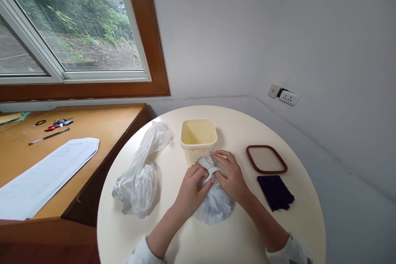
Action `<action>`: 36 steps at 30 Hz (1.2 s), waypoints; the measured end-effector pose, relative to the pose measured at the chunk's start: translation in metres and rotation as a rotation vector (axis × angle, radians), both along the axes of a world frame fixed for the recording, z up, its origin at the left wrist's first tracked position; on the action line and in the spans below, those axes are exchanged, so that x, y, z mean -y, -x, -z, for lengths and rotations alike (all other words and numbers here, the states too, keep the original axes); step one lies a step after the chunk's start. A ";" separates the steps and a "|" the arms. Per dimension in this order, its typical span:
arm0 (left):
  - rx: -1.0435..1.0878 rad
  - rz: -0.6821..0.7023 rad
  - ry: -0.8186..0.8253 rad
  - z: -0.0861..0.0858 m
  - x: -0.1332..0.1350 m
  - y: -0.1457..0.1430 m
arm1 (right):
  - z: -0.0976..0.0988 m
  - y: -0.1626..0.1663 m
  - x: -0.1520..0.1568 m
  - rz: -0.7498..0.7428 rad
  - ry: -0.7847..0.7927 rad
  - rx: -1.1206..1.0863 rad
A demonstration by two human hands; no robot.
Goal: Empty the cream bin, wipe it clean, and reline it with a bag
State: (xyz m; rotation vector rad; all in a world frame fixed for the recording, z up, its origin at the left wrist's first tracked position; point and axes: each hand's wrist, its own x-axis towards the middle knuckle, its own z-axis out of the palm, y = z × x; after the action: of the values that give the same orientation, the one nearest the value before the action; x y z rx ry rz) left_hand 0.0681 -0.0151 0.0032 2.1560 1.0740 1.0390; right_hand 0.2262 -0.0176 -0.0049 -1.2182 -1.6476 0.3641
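Observation:
A bulging white plastic bag (215,206) sits near the middle of the round table, its neck gathered into a knot. My left hand (195,185) pinches the knot from the left, thumb and fingers closed on the plastic. From the right, my right hand (230,175) grips the knot with its thumb and fingertips. Just behind the bag stands a pale yellow square tub (198,147), with no lid on it. What the bag holds is hidden.
Left on the round table (241,235) lies another white plastic bag (140,185). At right are a brown rounded-square ring (268,171) and a folded dark cloth (274,192). A wooden desk (114,119) holds papers (49,177), a pen (48,136) and keys (60,123).

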 end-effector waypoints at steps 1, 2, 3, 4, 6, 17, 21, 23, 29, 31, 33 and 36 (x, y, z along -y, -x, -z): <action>-0.014 0.012 -0.012 0.000 0.000 0.000 | 0.001 0.000 0.000 -0.007 0.005 0.021; -0.029 0.027 -0.024 0.000 0.000 0.000 | 0.002 0.000 0.000 -0.017 0.011 0.042; -0.043 0.041 -0.034 0.000 0.001 0.000 | 0.003 0.000 0.000 -0.027 0.016 0.059; -0.058 0.052 -0.040 0.000 0.001 0.000 | 0.004 0.000 0.000 -0.034 0.019 0.072; -0.081 0.054 -0.041 0.000 0.002 0.001 | 0.004 0.000 0.000 -0.034 0.029 0.077; -0.159 0.030 -0.105 -0.002 0.000 0.005 | -0.006 0.000 -0.001 -0.091 0.267 -0.244; -0.122 0.048 -0.088 -0.003 -0.001 0.006 | -0.009 0.001 -0.001 -0.186 0.401 -0.420; -0.043 0.065 -0.021 -0.003 -0.001 0.006 | -0.010 0.002 -0.001 -0.174 0.377 -0.446; 0.279 0.178 0.229 -0.005 0.000 0.004 | -0.010 0.003 -0.001 -0.110 0.432 -0.585; 0.331 0.224 0.260 -0.006 -0.001 0.004 | -0.008 0.003 -0.002 -0.107 0.460 -0.606; 0.330 0.246 0.276 -0.008 -0.001 0.005 | -0.006 0.002 -0.004 -0.087 0.440 -0.575; 0.241 0.210 0.263 -0.011 0.001 0.004 | -0.002 0.002 -0.004 -0.033 0.382 -0.449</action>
State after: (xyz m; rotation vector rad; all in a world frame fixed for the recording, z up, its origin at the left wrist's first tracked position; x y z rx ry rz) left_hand 0.0639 -0.0157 0.0143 1.8349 0.8034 0.9707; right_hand 0.2243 -0.0135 -0.0030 -1.2701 -1.2413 0.9350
